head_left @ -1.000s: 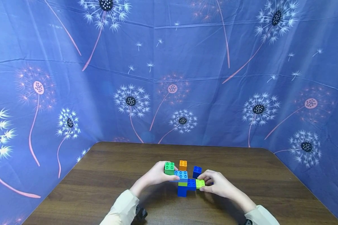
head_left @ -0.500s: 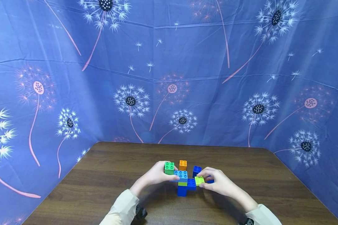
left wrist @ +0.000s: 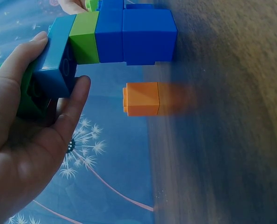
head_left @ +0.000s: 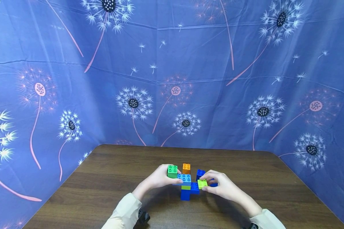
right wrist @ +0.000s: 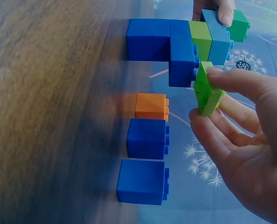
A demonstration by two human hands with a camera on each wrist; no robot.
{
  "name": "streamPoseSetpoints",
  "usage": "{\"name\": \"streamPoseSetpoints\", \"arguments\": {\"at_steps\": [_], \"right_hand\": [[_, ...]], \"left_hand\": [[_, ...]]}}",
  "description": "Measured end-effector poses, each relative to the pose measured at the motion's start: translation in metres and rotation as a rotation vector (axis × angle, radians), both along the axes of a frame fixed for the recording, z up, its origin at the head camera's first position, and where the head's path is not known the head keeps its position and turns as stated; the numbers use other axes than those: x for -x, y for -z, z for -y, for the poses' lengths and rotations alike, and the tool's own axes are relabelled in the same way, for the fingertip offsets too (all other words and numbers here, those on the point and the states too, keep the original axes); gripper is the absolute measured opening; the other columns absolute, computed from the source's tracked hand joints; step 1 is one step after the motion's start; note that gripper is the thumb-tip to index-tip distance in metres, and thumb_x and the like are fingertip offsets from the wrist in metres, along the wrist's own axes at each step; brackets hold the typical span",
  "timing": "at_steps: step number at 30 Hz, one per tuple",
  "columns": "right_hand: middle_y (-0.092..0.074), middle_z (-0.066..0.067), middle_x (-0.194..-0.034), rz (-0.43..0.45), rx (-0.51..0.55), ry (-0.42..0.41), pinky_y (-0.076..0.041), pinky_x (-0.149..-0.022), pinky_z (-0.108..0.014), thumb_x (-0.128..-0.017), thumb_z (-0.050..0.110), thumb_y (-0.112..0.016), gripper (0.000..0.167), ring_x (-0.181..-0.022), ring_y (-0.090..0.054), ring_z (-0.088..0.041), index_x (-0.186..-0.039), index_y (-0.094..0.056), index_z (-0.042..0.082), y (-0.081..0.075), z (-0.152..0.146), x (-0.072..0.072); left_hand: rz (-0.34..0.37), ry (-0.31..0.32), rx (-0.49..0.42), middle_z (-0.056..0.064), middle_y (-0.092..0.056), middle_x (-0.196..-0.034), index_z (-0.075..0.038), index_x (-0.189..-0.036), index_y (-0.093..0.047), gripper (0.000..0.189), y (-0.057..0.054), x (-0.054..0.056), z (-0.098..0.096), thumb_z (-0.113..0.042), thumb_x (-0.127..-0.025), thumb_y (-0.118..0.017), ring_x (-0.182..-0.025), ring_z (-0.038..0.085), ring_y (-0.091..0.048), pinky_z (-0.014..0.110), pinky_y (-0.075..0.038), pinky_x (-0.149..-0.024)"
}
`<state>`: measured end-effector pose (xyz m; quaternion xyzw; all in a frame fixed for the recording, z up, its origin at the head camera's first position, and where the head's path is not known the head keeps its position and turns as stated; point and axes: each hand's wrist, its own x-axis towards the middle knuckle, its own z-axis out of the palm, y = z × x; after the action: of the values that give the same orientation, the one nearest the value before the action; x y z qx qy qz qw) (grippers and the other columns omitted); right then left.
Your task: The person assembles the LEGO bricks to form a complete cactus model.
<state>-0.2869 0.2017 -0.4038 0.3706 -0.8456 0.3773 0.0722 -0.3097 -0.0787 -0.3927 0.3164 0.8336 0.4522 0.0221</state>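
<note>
A stack of building bricks stands on the table: a dark blue brick (right wrist: 148, 39) at the bottom, a longer dark blue brick (right wrist: 181, 51) over it, then a lime brick (left wrist: 85, 38), a light blue brick (head_left: 184, 179) and a green brick (head_left: 172, 171) at the upper left. My left hand (head_left: 158, 176) pinches the light blue brick between thumb and fingers. Between thumb and fingertips, my right hand (head_left: 221, 184) holds a thin lime brick (right wrist: 207, 89), tilted, right at the studs on the long blue brick's free end.
Behind the stack an orange brick (head_left: 186, 168) sits on the wooden table (head_left: 126, 159). Two loose dark blue bricks, one nearer the orange (right wrist: 147, 138) and another beyond it (right wrist: 141, 182), stand behind my right hand. A blue patterned cloth (head_left: 218, 105) hangs past the table's far edge.
My right hand has lifted the thin lime brick slightly and brought it left, over the long blue brick's end. My left hand keeps its hold on the stack.
</note>
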Motion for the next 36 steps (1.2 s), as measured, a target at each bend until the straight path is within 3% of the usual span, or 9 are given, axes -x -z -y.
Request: {"name": "streamPoseSetpoints", "arguments": {"at_steps": [11,18,31,36], "right_hand": [[-0.064,-0.008,-0.099,-0.037,0.043,-0.039,-0.055,-0.075,-0.036,-0.083,0.019,-0.072,0.027,-0.086,-0.063,-0.008,-0.105,-0.065,0.004,0.0054,0.0074,0.0027],[-0.064,-0.007,-0.100,-0.012,0.025,-0.042,-0.055,-0.076,-0.037,-0.083,0.018,-0.071,0.028,-0.086,-0.063,-0.008,-0.106,-0.064,0.004,0.0049,0.0086,0.0025],[-0.064,-0.011,-0.099,0.011,-0.003,-0.035,-0.055,-0.074,-0.036,-0.082,0.019,-0.072,0.030,-0.086,-0.064,-0.019,-0.106,-0.065,0.002,-0.0015,0.0097,-0.0005],[-0.063,-0.008,-0.097,0.018,-0.017,-0.021,-0.055,-0.073,-0.034,-0.081,0.019,-0.073,0.029,-0.085,-0.064,-0.016,-0.105,-0.066,0.004,-0.0019,0.0104,-0.0002]], "left_hand": [[0.016,-0.013,-0.001,-0.001,-0.063,-0.073,-0.006,-0.097,-0.067,0.027,-0.0015,-0.0020,-0.0012,-0.024,-0.079,-0.075,-0.059,0.003,-0.048,0.020,-0.044,-0.056],[0.018,-0.015,-0.007,0.000,-0.063,-0.074,-0.005,-0.099,-0.067,0.025,-0.0036,-0.0040,-0.0018,-0.020,-0.080,-0.075,-0.058,0.003,-0.047,0.020,-0.043,-0.055],[0.020,-0.002,-0.009,-0.001,-0.064,-0.075,-0.006,-0.099,-0.067,0.029,0.0007,0.0007,-0.0004,-0.026,-0.079,-0.075,-0.059,0.003,-0.049,0.021,-0.045,-0.057],[0.018,0.000,-0.003,-0.002,-0.064,-0.076,-0.007,-0.099,-0.067,0.030,0.0011,0.0009,-0.0003,-0.028,-0.080,-0.075,-0.060,0.004,-0.050,0.022,-0.047,-0.057]]}}
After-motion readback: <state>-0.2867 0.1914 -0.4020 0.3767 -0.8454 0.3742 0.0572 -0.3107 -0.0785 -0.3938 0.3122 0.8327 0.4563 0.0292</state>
